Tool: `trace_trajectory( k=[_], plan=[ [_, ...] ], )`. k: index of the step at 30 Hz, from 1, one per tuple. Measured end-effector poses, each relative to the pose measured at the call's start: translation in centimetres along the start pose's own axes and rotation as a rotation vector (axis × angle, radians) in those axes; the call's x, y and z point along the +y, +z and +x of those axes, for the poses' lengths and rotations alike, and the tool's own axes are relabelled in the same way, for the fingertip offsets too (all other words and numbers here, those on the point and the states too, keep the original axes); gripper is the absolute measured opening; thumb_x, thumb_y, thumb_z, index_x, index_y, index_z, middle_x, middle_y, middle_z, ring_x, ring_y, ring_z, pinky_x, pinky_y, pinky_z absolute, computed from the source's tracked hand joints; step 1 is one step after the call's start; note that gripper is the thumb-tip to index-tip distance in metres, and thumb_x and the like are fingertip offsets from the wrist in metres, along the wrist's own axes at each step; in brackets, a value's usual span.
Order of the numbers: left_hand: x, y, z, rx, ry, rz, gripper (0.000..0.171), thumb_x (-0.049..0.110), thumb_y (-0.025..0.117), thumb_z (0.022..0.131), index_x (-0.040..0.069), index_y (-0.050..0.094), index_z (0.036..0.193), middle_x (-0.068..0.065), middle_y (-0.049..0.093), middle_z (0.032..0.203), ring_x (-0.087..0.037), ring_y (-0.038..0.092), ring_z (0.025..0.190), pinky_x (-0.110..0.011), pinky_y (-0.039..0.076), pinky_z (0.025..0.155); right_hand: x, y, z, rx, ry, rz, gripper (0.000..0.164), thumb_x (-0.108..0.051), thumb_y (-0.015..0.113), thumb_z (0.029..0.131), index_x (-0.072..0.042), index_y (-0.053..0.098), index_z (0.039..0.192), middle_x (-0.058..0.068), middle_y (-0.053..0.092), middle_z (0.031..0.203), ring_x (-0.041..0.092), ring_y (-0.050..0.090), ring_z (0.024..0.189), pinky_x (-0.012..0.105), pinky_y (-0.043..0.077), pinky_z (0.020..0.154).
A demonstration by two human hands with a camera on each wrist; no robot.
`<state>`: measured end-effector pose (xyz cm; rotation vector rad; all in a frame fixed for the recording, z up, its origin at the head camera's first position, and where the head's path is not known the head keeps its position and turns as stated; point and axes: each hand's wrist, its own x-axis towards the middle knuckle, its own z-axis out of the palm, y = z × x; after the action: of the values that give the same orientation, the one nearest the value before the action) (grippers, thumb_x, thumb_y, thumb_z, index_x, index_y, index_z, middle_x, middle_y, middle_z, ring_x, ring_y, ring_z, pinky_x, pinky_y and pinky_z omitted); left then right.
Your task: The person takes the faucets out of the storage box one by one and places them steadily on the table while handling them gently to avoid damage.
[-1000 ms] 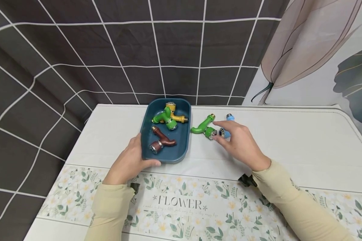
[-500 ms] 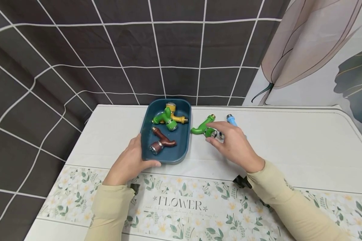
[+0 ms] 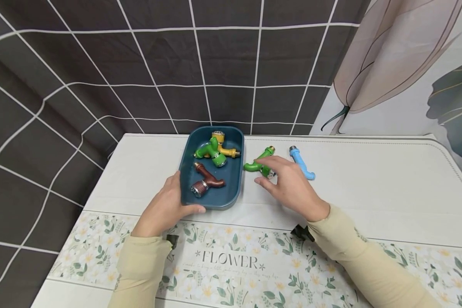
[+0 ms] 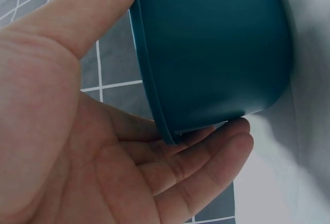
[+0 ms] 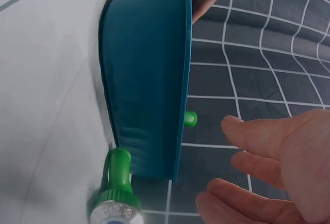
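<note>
In the head view my left hand [image 3: 163,207] holds the near left corner of a dark blue plastic tray [image 3: 232,184]. Its thumb lies along the near rim and the fingers are against the left side; the left wrist view shows fingertips at the tray wall [image 4: 216,53]. A green tap [image 3: 256,165] lies on the table just right of the tray. Over its handle hovers my right hand [image 3: 292,186], thumb and fingers spread apart, holding nothing. Part of a blue tap [image 3: 301,162] shows behind that hand; its handle is hidden.
Inside the tray lie a yellow tap [image 3: 227,151], another green tap [image 3: 215,156] and a brown tap [image 3: 209,179]. A dark gridded curtain [image 3: 231,102] hangs right behind the table. The white tablecloth [image 3: 369,184] has a flowered band along the front.
My right hand has moved left, from beside the green and blue taps to over the green tap's handle. More of the blue tap's body now shows. The left hand and tray stay put.
</note>
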<state>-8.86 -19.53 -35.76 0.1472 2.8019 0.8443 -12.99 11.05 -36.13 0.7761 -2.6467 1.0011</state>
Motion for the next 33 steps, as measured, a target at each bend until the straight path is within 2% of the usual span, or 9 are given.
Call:
trace_trajectory(
  k=[4, 9, 23, 33],
  plan=[
    [0.0, 0.0, 0.0, 0.001, 0.006, -0.001, 0.123, 0.038, 0.090, 0.075, 0.000, 0.009, 0.160, -0.026, 0.026, 0.159, -0.037, 0.033, 0.143, -0.056, 0.036, 0.111, -0.3, 0.3, 0.0, -0.019, 0.011, 0.010, 0.043, -0.016, 0.081, 0.087, -0.004, 0.068, 0.126, 0.012, 0.068, 0.123, 0.028, 0.067, 0.109, 0.045, 0.055, 0.090],
    [0.0, 0.0, 0.0, 0.002, 0.011, 0.001, 0.123, 0.038, 0.090, 0.075, 0.000, 0.009, 0.160, -0.025, 0.027, 0.159, -0.037, 0.033, 0.143, -0.056, 0.036, 0.111, -0.8, 0.6, 0.2, -0.040, 0.020, 0.010, 0.043, -0.017, 0.080, 0.088, -0.005, 0.068, 0.128, 0.011, 0.068, 0.125, 0.026, 0.064, 0.115, 0.045, 0.052, 0.095],
    [-0.1, 0.0, 0.0, -0.001, 0.006, 0.002, 0.123, 0.039, 0.089, 0.076, 0.001, 0.008, 0.160, -0.025, 0.026, 0.159, -0.037, 0.033, 0.143, -0.057, 0.036, 0.111, -2.4, 1.9, 1.0, -0.077, -0.007, 0.017, 0.044, -0.019, 0.079, 0.089, -0.006, 0.067, 0.130, 0.011, 0.066, 0.129, 0.026, 0.062, 0.120, 0.045, 0.051, 0.098],
    [0.0, -0.1, 0.1, -0.003, 0.013, 0.007, 0.123, 0.039, 0.088, 0.077, -0.001, 0.008, 0.160, -0.026, 0.026, 0.159, -0.038, 0.033, 0.143, -0.057, 0.036, 0.111, -3.0, 2.9, 1.5, -0.084, -0.043, 0.024, 0.043, -0.018, 0.080, 0.088, -0.004, 0.068, 0.128, 0.013, 0.066, 0.126, 0.027, 0.063, 0.117, 0.042, 0.051, 0.099]
  ],
)
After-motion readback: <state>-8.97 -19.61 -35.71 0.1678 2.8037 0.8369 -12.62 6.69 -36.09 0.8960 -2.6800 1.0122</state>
